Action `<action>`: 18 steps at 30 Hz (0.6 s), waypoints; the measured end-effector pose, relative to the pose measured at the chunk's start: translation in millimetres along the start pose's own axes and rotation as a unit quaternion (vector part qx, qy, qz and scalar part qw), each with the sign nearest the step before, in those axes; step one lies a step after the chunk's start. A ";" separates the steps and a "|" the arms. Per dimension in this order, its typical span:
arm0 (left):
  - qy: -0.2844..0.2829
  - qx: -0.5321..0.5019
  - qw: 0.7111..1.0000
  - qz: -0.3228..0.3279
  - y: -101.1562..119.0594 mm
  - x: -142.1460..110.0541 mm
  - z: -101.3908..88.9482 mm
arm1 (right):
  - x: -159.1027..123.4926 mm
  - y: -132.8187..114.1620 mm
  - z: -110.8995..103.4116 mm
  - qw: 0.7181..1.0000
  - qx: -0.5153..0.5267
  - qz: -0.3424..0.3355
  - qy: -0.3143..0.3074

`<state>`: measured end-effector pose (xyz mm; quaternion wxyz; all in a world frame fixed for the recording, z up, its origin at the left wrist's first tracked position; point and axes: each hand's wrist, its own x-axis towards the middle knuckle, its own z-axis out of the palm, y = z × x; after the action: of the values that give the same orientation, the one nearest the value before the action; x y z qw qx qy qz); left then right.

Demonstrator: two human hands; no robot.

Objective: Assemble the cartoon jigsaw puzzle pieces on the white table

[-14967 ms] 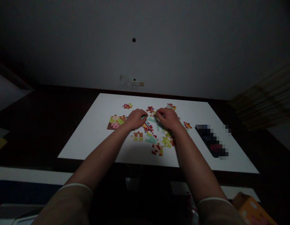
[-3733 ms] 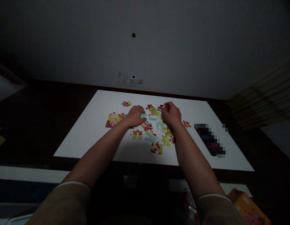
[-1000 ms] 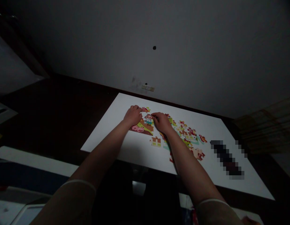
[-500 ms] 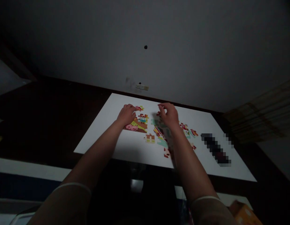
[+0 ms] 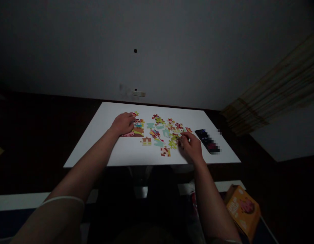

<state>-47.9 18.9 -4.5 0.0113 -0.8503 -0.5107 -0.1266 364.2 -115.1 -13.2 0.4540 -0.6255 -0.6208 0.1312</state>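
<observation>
My left hand (image 5: 124, 123) lies with its fingers resting over the left part of a joined jigsaw section (image 5: 138, 131), which shows brown, green and pink printing. Part of that section is hidden under the hand. To the right, several loose puzzle pieces (image 5: 165, 133) are spread and overlap in places, some showing pale green faces. At the right edge of these pieces my right hand (image 5: 191, 145) is curled, thumb and fingers pinched close together beside yellow-green pieces (image 5: 173, 144). What sits between its fingertips is too small and dark to make out.
All this lies on a white table (image 5: 89, 149). A phone (image 5: 207, 141), partly blurred out, is right of my right hand. An orange box (image 5: 242, 210) stands low at the right, below table height. Behind the table is a grey wall (image 5: 172, 67) with sockets (image 5: 138, 93).
My right hand has come down and nearer from above the far part of the loose pieces to their right edge. My left hand stays on the joined section. The view has shifted.
</observation>
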 end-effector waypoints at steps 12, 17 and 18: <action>-0.129 -0.016 0.990 -0.050 27.8 -22.8 23.7 | -4.1 32.9 -3.2 0.909 0.298 0.169 0.238; -0.141 -0.009 0.988 -0.064 21.4 -33.9 17.2 | -6.7 35.9 -4.9 0.918 0.287 0.167 0.219; -0.144 -0.006 0.987 -0.068 20.8 -36.6 15.8 | -7.1 36.0 -5.0 0.926 0.273 0.159 0.209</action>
<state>-42.9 -20.4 -25.8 -0.0761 -0.8232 -0.5626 -0.0068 390.2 -117.0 -39.6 0.6997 -0.5812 -0.3445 0.2323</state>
